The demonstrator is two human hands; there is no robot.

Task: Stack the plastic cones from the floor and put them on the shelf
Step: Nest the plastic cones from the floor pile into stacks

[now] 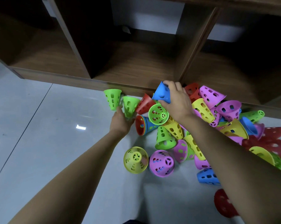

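Two grips made over glossy grey tiled floor (39, 126).
A blue slotted plastic cone (161, 92) is clamped by curled right hand (177, 101) fingers; green slotted plastic cone (129, 106), at 9 o'clock, by left hand (120, 121).

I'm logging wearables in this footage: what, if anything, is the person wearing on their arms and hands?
Nothing that shows. The left forearm and right forearm are bare as far as the frame reaches, with no sleeve in view. The left hand and right hand have no gloves, and no watch, bracelet or ring is visible.
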